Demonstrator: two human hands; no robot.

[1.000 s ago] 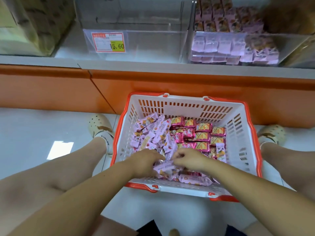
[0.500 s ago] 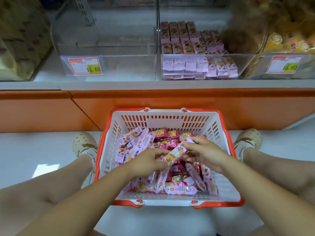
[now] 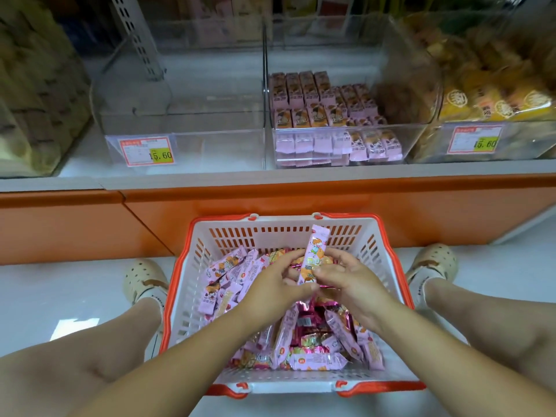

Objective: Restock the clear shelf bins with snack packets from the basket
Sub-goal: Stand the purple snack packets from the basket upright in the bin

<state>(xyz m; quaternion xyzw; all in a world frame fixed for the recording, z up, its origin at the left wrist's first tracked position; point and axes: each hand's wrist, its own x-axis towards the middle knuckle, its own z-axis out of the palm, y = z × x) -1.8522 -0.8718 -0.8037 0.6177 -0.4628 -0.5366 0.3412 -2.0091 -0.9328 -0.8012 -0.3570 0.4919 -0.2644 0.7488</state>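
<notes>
Left hand (image 3: 270, 285) and right hand (image 3: 352, 281) pinch one packet (image 3: 316, 246) upright, top toward the bins (image 3: 198, 147). Heaped basket (image 3: 270, 233) underneath.

The white floor (image 3: 60, 290) is seen under the gripped packet (image 3: 314, 254). The basket (image 3: 270, 236) is set on it directly below the grip, flanked by 2 shoes (image 3: 144, 278). Beyond the grip, clear bins (image 3: 186, 136) are lined along the shelf (image 3: 210, 176).
</notes>
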